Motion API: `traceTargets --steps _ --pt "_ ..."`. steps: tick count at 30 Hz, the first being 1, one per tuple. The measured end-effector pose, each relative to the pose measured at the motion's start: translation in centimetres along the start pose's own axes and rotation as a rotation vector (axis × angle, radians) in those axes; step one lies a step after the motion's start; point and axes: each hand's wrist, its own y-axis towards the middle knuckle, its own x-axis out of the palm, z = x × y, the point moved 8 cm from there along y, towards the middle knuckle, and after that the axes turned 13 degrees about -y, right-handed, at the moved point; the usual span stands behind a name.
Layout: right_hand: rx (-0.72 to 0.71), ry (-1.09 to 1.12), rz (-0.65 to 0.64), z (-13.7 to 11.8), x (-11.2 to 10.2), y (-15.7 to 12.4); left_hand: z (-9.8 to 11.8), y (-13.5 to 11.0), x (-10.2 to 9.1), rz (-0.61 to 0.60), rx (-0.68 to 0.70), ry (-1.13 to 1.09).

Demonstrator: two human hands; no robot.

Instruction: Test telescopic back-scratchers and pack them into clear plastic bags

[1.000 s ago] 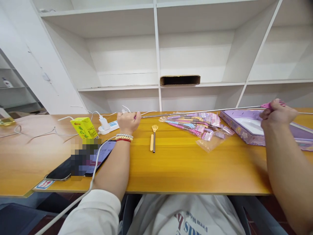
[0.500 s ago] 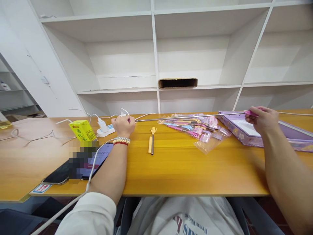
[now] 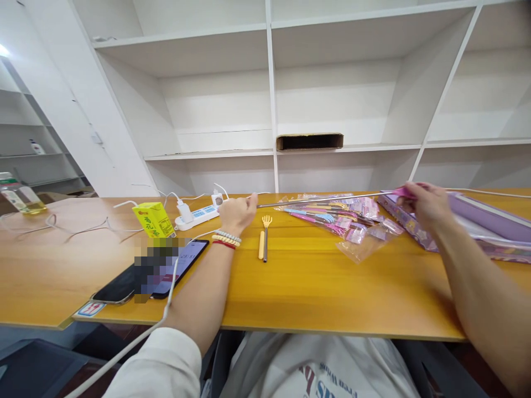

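Note:
My left hand (image 3: 237, 213) is closed round one end of a thin telescopic metal rod (image 3: 323, 198) that runs across the yellow table (image 3: 315, 282). My right hand (image 3: 427, 203) grips the rod's pink handle (image 3: 403, 192) at the other end, above a purple box (image 3: 489, 224). The rod hangs just over a pile of pastel back scratchers in clear bags (image 3: 336, 218). A short yellow back scratcher (image 3: 264, 239) lies folded on the table between my hands.
A yellow drink carton (image 3: 154, 219), a white power strip (image 3: 198, 215) with cables, and phones (image 3: 174, 265) lie at the left. A bottle (image 3: 19, 194) stands at the far left. White shelves (image 3: 274, 94) rise behind the table.
My hands have come closer together and the rod between them is shorter. The right hand has dropped toward the purple box. The view has shifted slightly.

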Motion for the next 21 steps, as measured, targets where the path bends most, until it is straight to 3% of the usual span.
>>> traceTargets --steps 3,7,11,15,21 --pt "-0.059 -0.131 -0.284 -1.4 6.3 -3.1 4.9 -1.7 0.7 -0.120 0.106 -0.026" --pt "-0.239 -0.209 -0.442 -4.2 11.4 -7.2 8.9 -4.1 1.0 -0.237 0.130 -0.044" --pt "-0.331 -0.278 -0.527 -5.4 13.7 -9.9 11.2 -5.8 1.0 -0.267 0.183 -0.091" --pt "-0.353 -0.347 -0.609 -5.0 15.1 -11.5 12.5 -6.9 1.5 -0.288 0.251 -0.138" --pt "-0.193 -0.263 -0.666 -3.4 15.8 -10.8 13.6 -7.0 1.7 -0.225 0.374 -0.170"
